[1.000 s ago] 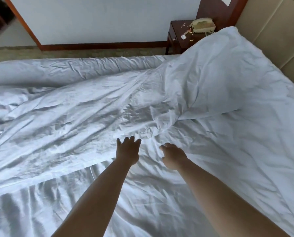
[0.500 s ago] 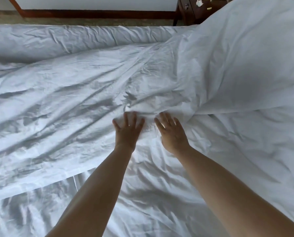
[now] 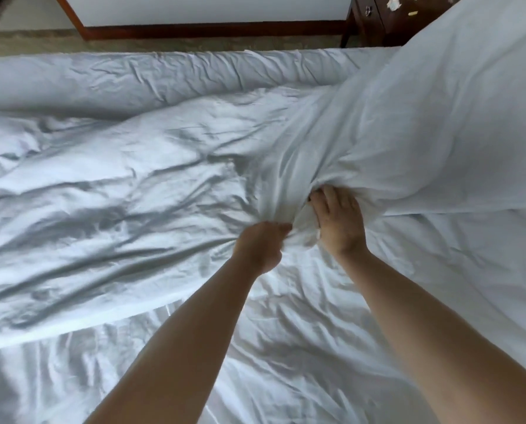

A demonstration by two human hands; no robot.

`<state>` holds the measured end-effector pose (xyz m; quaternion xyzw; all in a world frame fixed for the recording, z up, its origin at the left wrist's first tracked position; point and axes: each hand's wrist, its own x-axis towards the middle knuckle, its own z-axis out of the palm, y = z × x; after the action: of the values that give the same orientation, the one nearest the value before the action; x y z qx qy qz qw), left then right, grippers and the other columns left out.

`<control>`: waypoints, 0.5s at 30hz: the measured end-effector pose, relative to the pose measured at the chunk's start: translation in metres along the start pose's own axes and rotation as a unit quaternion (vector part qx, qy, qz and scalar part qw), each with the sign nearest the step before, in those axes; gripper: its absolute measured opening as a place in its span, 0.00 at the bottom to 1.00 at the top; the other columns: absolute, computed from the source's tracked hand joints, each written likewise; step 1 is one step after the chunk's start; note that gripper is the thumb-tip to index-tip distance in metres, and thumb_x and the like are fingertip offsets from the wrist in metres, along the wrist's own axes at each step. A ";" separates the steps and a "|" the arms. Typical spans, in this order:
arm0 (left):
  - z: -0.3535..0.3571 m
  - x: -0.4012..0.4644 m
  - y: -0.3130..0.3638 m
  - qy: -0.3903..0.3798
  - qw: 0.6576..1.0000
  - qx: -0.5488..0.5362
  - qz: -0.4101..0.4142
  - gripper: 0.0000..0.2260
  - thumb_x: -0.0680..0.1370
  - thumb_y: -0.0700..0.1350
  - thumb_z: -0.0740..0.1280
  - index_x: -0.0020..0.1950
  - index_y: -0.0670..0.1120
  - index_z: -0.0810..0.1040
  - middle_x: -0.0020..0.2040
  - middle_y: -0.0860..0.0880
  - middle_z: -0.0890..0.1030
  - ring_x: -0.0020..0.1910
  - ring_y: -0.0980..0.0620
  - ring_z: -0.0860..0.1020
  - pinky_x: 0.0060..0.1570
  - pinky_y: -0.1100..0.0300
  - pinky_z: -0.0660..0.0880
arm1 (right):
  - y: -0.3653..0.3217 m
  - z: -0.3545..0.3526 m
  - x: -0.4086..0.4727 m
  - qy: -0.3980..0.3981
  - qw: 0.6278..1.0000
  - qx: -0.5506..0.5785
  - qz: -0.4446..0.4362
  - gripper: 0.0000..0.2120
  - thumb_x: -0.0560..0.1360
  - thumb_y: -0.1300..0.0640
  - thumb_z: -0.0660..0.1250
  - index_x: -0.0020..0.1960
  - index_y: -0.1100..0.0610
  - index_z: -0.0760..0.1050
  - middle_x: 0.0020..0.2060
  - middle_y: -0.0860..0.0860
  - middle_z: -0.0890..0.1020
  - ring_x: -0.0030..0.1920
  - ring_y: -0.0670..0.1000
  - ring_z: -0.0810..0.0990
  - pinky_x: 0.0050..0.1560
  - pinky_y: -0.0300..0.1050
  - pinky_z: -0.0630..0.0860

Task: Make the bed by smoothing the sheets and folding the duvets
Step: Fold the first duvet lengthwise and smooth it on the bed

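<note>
A crumpled white duvet (image 3: 127,191) lies across the far and left part of the bed, over a white bottom sheet (image 3: 301,347). At the middle of the bed my left hand (image 3: 260,244) grips a bunch of the duvet's near edge in a fist. Just right of it, my right hand (image 3: 338,221) pushes its fingers into the fold where the duvet meets a large white pillow (image 3: 457,127); its fingertips are hidden in the cloth.
A dark wooden nightstand (image 3: 378,22) with scraps on top stands at the far right beyond the bed. Carpet (image 3: 194,44) and a wooden baseboard run along the far wall.
Both hands went from flat and hovering over the sheet to reaching forward into the duvet's edge. The left hand closed into a fist on the cloth, bunching it.
</note>
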<state>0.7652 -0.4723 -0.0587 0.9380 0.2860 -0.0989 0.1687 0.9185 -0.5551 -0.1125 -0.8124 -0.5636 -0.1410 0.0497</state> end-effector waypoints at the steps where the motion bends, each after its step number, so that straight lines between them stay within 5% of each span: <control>1: 0.000 -0.006 0.001 -0.019 1.000 0.009 0.008 0.23 0.75 0.36 0.59 0.69 0.51 0.71 0.64 0.46 0.77 0.63 0.44 0.74 0.61 0.53 0.72 | 0.001 -0.005 -0.006 -0.017 1.000 0.024 -0.009 0.08 0.66 0.63 0.61 0.41 0.60 0.79 0.33 0.58 0.79 0.31 0.58 0.79 0.32 0.47 0.75; 4: 0.005 -0.030 0.011 -0.076 0.996 0.032 0.019 0.25 0.78 0.36 0.59 0.74 0.50 0.64 0.70 0.46 0.71 0.69 0.45 0.69 0.68 0.53 0.66 | -0.001 -0.033 -0.028 -0.147 0.988 0.027 -0.032 0.02 0.58 0.64 0.70 0.29 0.59 0.77 0.22 0.55 0.77 0.23 0.56 0.78 0.25 0.43 0.75; 7: 0.013 -0.062 0.026 -0.077 0.997 0.008 0.020 0.24 0.77 0.33 0.58 0.72 0.47 0.67 0.67 0.45 0.73 0.67 0.44 0.71 0.66 0.55 0.67 | -0.005 -0.077 -0.047 -0.313 0.950 0.005 0.006 0.09 0.72 0.62 0.64 0.49 0.57 0.81 0.44 0.56 0.84 0.47 0.58 0.83 0.48 0.47 0.76; 9: 0.011 -0.083 0.035 -0.053 0.998 -0.001 0.018 0.21 0.76 0.32 0.57 0.67 0.46 0.71 0.63 0.45 0.75 0.63 0.44 0.72 0.63 0.57 0.69 | -0.007 -0.105 -0.059 -0.337 0.942 -0.013 -0.003 0.13 0.76 0.62 0.58 0.56 0.56 0.78 0.52 0.54 0.83 0.55 0.57 0.81 0.53 0.47 0.74; 15: -0.050 -0.131 0.052 0.002 1.000 0.002 0.007 0.15 0.74 0.30 0.59 0.58 0.41 0.74 0.62 0.43 0.70 0.61 0.43 0.71 0.60 0.54 0.71 | -0.019 -0.195 -0.080 -0.327 0.945 -0.011 -0.015 0.15 0.76 0.62 0.58 0.60 0.55 0.77 0.53 0.53 0.82 0.55 0.56 0.81 0.53 0.47 0.75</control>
<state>0.6920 -0.5602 0.0382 0.9406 0.2794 -0.0968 0.1671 0.8416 -0.6670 0.0495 -0.8056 -0.5595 0.1259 -0.1485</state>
